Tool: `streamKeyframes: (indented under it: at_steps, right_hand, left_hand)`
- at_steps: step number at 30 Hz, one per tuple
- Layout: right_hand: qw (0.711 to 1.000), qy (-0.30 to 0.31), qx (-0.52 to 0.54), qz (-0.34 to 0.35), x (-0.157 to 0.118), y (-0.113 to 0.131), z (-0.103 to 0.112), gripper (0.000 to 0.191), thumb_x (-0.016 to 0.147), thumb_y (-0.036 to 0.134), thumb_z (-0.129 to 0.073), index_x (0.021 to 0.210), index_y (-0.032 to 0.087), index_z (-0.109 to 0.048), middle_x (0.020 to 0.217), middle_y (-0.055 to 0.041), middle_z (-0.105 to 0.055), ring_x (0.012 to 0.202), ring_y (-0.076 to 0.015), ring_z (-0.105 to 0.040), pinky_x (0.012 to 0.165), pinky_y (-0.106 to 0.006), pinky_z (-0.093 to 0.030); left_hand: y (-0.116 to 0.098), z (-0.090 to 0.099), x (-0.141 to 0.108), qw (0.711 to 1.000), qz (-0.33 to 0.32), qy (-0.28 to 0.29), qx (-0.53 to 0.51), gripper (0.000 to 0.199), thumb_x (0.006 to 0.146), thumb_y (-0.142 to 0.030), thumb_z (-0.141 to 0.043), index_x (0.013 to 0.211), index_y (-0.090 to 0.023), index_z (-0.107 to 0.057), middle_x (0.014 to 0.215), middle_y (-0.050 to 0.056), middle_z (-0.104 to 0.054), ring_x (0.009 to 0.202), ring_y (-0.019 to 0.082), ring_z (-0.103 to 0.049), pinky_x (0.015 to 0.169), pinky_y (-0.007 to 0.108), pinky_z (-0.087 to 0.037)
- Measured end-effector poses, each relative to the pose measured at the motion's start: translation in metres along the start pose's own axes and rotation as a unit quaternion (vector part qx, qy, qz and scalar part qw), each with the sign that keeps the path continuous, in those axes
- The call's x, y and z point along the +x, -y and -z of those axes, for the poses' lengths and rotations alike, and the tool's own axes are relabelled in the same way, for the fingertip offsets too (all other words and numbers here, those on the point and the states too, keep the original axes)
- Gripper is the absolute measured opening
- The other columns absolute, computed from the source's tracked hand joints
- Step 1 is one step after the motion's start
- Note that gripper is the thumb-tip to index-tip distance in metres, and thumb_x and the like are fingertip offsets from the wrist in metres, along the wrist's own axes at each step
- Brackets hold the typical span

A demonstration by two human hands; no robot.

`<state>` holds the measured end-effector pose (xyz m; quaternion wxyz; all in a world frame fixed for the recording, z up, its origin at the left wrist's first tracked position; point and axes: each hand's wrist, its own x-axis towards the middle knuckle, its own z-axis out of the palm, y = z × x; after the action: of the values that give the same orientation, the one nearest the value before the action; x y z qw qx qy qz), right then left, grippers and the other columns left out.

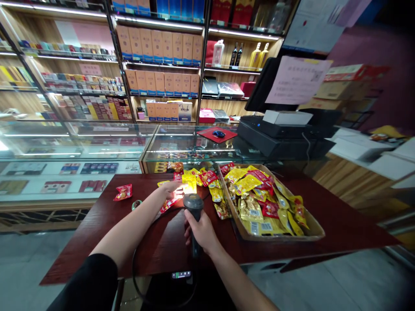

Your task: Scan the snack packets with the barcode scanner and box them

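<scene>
Two bare hands above a dark red-brown counter (327, 211) in a shop. Right hand (200, 231) with its grip clenched around the upright handle of a black handheld scanner (193, 203), scanner head just in front of a brightly lit yellow packet (189, 184). Left hand (173, 188) stretched forward from a black sleeve (94, 276), fingers at the left edge of that same yellow packet; glare over the fingertips, so cannot tell how tightly closed. Beneath and around the left hand, red and yellow packets on the counter. Just right of the scanner, a loose string of small packets (215, 194), red, yellow and gold, beside the left wall of a shallow cardboard box (249, 236) heaped with more of the same colours. Well apart at the far left, a single red packet (123, 192), with a small round green-edged item (136, 204) nearer the hands. Dark cable (133, 263) looping below the left forearm, past a small device with lit marks (181, 274) under the counter edge. Beyond, a glass display case (149, 149), a blue mouse (218, 134) on a red mat (207, 134), a black monitor (261, 86) with paper across it, and lit shelves (158, 62) of boxes and bottles.
</scene>
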<state>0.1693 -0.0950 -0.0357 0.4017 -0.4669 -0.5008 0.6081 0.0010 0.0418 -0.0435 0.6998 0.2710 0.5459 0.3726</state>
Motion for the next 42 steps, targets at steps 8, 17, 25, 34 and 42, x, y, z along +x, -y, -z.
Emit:
streamKeyframes:
  at_steps: [8,17,25,34,42]
  right_hand:
    - [0.999,-0.005,0.019,-0.025,-0.001,-0.001,-0.001,0.051,0.071,0.062,-0.061,0.095,0.018,-0.052,0.071,-0.0003,-0.062,0.039,-0.0131,-0.057,0.029,-0.023,-0.046]
    - [0.981,-0.137,0.136,0.006,0.050,0.043,0.032,0.031,0.073,0.040,-0.069,0.094,0.018,-0.063,0.093,-0.0071,-0.071,0.089,-0.0206,-0.067,0.066,-0.026,-0.056]
    - [0.945,-0.050,0.306,-0.104,0.065,0.110,0.094,0.014,0.084,0.026,-0.060,0.077,0.015,-0.058,0.064,-0.0009,-0.065,0.054,-0.0116,-0.062,0.059,-0.027,-0.056]
    - [0.931,-0.188,0.312,-0.034,0.054,0.157,0.216,0.019,0.088,0.027,-0.056,0.072,0.016,-0.053,0.063,-0.0019,-0.064,0.051,-0.0114,-0.060,0.054,-0.024,-0.052]
    - [0.911,-0.300,0.282,0.002,0.037,0.160,0.254,0.019,0.086,0.026,-0.058,0.071,0.016,-0.053,0.069,-0.0036,-0.066,0.057,-0.0117,-0.062,0.056,-0.023,-0.052]
  left_hand:
    - [-0.004,0.000,-0.009,0.999,0.011,0.023,-0.031,0.037,0.064,-0.017,-0.081,0.091,-0.018,-0.056,0.081,0.002,-0.069,0.064,0.014,-0.067,0.063,0.028,-0.057]
    - [-0.009,-0.012,-0.033,0.998,0.004,0.053,-0.019,0.034,0.068,-0.014,-0.078,0.095,-0.017,-0.056,0.084,0.004,-0.071,0.055,0.011,-0.065,0.057,0.023,-0.056]
    - [-0.041,-0.070,-0.043,0.993,-0.034,0.110,-0.033,0.022,0.077,-0.005,-0.067,0.096,-0.011,-0.060,0.089,0.010,-0.071,0.075,0.018,-0.071,0.070,0.027,-0.059]
    - [-0.080,-0.221,-0.005,0.982,-0.045,0.185,0.016,0.014,0.083,-0.005,-0.057,0.096,-0.009,-0.063,0.092,0.012,-0.070,0.081,0.016,-0.069,0.072,0.024,-0.058]
    - [-0.082,-0.243,0.020,0.985,-0.039,0.149,0.082,0.013,0.079,-0.016,-0.066,0.091,-0.011,-0.062,0.102,0.013,-0.066,0.083,0.019,-0.067,0.078,0.033,-0.057]
